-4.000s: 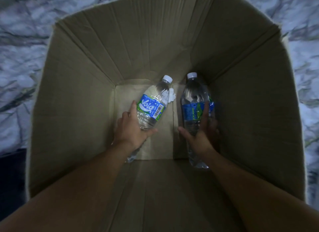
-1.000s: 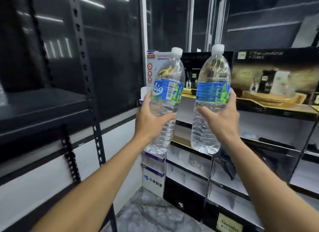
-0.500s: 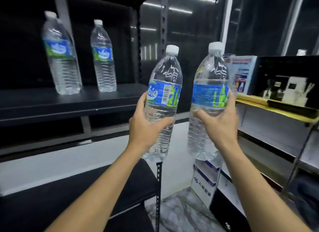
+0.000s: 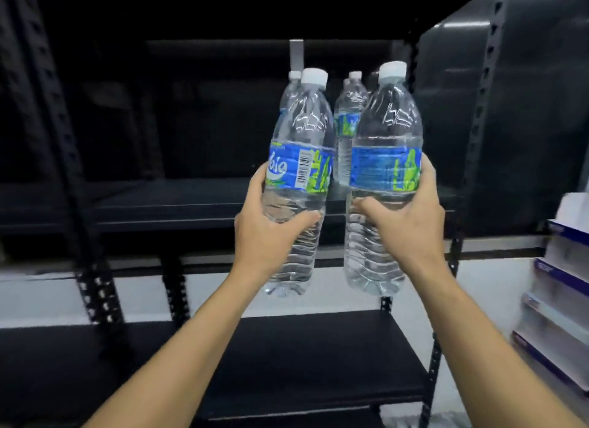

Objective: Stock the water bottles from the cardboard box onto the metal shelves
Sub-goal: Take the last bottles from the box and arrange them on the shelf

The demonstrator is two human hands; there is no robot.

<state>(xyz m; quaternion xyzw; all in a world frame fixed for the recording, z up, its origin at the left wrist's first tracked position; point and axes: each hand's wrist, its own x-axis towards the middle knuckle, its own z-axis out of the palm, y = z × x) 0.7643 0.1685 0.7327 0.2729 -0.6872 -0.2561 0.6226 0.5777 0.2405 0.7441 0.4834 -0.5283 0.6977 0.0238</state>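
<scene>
Two clear water bottles are held upright in the air before a black metal shelf unit. The left bottle (image 4: pixel 299 160) is gripped low on its body by the left hand (image 4: pixel 264 233), with the thumb curled across the ribbed front and the fingers wrapped behind, out of sight. Part of a white word and a barcode can be read on its blue and green label. The right bottle (image 4: pixel 385 141) is gripped likewise by the right hand (image 4: pixel 411 220), whose fingers are hidden behind a label too blurred to be read. The pair is held side by side, near but apart, with the bases hanging below the front edge of the upper shelf (image 4: pixel 178 201). Further back on that shelf stands the rear left bottle (image 4: pixel 294 76), almost wholly covered, with only its white cap and shoulder seen. The rear right bottle (image 4: pixel 345 134) is seen in the gap between the held pair; whether another stands behind it cannot be told. The lower shelf (image 4: pixel 318 357) is partly covered by the forearms, and the back of the unit is lost in darkness. A perforated upright (image 4: pixel 483 109) is seen at the right, and stacked white and blue boxes (image 4: pixel 564 262) are cut off by the right edge — their print smeared beyond reading.
</scene>
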